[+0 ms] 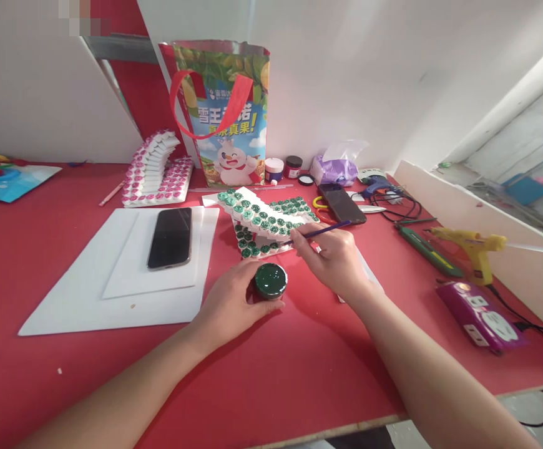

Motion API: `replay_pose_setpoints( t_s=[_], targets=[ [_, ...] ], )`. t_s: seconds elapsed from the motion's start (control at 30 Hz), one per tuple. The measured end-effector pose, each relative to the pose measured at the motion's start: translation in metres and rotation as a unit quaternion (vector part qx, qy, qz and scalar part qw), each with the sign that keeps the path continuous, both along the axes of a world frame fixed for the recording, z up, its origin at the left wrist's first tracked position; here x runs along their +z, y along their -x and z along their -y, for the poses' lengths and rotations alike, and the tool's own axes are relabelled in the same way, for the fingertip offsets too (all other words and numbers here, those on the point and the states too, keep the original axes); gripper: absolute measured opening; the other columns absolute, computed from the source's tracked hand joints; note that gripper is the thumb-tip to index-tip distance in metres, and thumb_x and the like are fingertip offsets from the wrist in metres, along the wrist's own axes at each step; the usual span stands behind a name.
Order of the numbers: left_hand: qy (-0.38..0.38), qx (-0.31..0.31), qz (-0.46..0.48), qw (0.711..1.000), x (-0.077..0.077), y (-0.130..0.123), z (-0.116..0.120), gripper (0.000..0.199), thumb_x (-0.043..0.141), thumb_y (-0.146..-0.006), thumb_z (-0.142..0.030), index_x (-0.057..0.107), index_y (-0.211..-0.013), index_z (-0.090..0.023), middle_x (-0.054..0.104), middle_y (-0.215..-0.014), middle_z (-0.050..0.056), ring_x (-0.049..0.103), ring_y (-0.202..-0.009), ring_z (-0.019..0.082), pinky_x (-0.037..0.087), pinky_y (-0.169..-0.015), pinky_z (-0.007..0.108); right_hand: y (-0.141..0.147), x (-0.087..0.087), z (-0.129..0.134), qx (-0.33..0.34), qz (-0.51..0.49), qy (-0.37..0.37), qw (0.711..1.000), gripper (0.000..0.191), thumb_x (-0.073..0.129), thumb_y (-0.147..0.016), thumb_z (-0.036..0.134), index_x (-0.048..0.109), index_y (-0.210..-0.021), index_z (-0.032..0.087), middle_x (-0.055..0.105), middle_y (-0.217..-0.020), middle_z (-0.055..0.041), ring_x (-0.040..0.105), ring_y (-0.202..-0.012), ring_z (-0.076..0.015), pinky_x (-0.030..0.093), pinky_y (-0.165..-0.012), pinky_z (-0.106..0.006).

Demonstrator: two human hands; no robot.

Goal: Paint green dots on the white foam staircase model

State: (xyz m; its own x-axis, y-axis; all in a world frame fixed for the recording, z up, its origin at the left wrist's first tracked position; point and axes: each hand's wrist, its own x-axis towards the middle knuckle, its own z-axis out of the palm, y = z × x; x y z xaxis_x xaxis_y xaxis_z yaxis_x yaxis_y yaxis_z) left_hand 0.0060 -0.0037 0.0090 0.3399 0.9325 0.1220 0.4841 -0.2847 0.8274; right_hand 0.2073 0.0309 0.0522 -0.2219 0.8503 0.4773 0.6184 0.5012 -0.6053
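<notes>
My left hand [236,296] is wrapped round a small jar of dark green paint [271,280], its top uncovered, just above the red table. Between the fingers of my right hand [330,255] is a thin dark paintbrush [325,231], its tip end pointing left near the lower edge of a white piece [262,215] covered in rows of green swirls. This piece stands on the table beyond the jar, with a curved upper part over a flat lower part. Whether the brush touches it cannot be made out.
A phone [171,238] lies on white boards [79,274] at the left. Behind stand a pink-dotted piece [156,174] and a colourful bag [229,118]. Scissors [374,208], another phone [341,202], a green cutter [428,251], a yellow glue gun [475,246] and a purple box [482,318] lie right.
</notes>
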Motion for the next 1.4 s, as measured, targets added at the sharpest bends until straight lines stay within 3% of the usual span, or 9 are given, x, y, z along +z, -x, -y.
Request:
replay_pose_setpoints(
  t_s=[0.3, 0.47, 0.8, 1.4],
  targets=[
    [-0.010, 0.001, 0.002, 1.000, -0.0021, 0.0005, -0.0003, 0.045, 0.082, -0.078, -0.042, 0.063, -0.115, -0.026, 0.069, -0.120, 0.005, 0.066, -0.113, 0.030, 0.054, -0.096, 0.041, -0.0001, 0.0012, 0.0000, -0.002, -0.017, 0.018, 1.000, 0.035, 0.054, -0.099, 0.031, 0.060, -0.066, 0.022, 0.071, -0.079, -0.0053, 0.063, -0.068, -0.0166, 0.046, -0.055, -0.028],
    [-0.007, -0.005, -0.002, 1.000, -0.0023, 0.0012, 0.0000, 0.044, 0.081, -0.078, -0.042, 0.062, -0.114, -0.025, 0.069, -0.120, 0.005, 0.066, -0.113, 0.029, 0.054, -0.095, 0.040, -0.0008, -0.0032, -0.0029, -0.013, -0.059, 0.014, 0.998, 0.023, 0.057, -0.097, 0.030, 0.065, -0.077, 0.021, 0.070, -0.073, -0.0038, 0.063, -0.064, -0.0163, 0.047, -0.056, -0.028],
    [-0.008, -0.003, -0.009, 1.000, -0.0034, 0.0011, -0.0003, 0.048, 0.081, -0.079, -0.043, 0.061, -0.119, -0.025, 0.068, -0.125, 0.007, 0.064, -0.118, 0.030, 0.053, -0.100, 0.043, -0.0018, -0.0043, -0.0045, -0.029, -0.076, 0.024, 0.996, 0.026, 0.057, -0.097, 0.029, 0.065, -0.075, 0.019, 0.071, -0.072, -0.0033, 0.064, -0.063, -0.0148, 0.048, -0.061, -0.027],
    [-0.016, 0.001, -0.003, 1.000, -0.0042, 0.0003, -0.0003, 0.047, 0.083, -0.077, -0.039, 0.062, -0.118, -0.024, 0.069, -0.123, 0.005, 0.066, -0.115, 0.027, 0.054, -0.096, 0.038, 0.0003, -0.0021, -0.0018, -0.025, -0.033, 0.040, 0.998, 0.025, 0.055, -0.100, 0.031, 0.065, -0.080, 0.021, 0.071, -0.077, -0.0037, 0.066, -0.069, -0.0161, 0.048, -0.064, -0.027]
  ],
)
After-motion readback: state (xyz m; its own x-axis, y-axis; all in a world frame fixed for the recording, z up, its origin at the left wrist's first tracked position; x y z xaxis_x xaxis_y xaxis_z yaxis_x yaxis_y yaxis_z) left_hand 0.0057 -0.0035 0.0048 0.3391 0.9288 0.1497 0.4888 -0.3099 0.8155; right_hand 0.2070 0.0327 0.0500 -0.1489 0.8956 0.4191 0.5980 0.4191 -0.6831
